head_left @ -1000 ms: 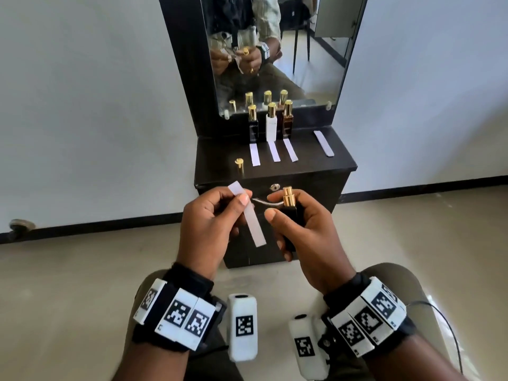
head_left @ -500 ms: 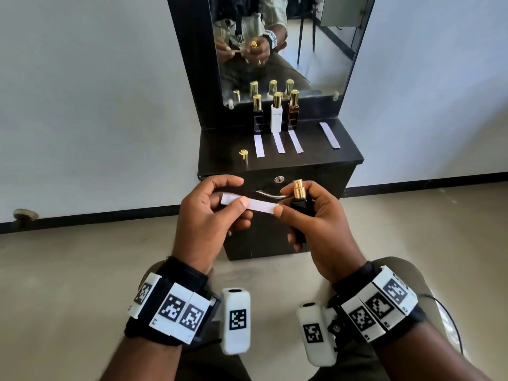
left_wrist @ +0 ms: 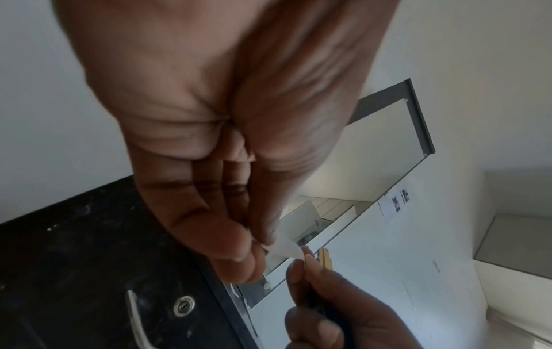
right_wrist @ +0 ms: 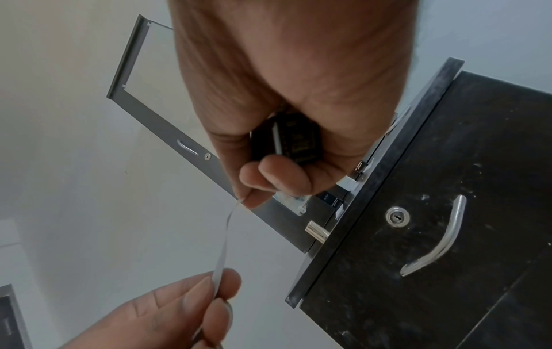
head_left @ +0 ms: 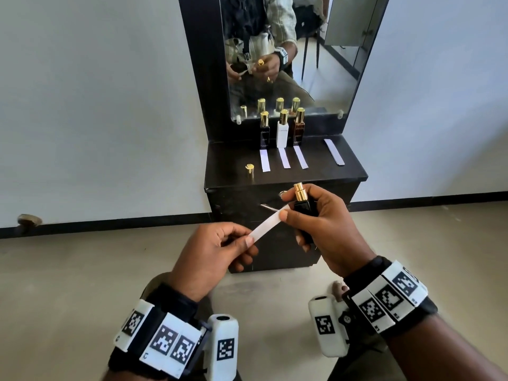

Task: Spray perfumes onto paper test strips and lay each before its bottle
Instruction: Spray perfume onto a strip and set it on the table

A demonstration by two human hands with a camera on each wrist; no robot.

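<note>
Hold: left grip (head_left: 211, 251) pinches the strip (head_left: 268, 225) by its end, left of the bottle (head_left: 301, 206).
Bottle: right grip (head_left: 324, 232) wraps it — thumb and fingertip nip the strip's other end.
Advice: free that end, hold it before the nozzle (head_left: 298, 188), forefinger on top — one short press.
Risk: likely wet fingers if the strip sits too close.
</note>
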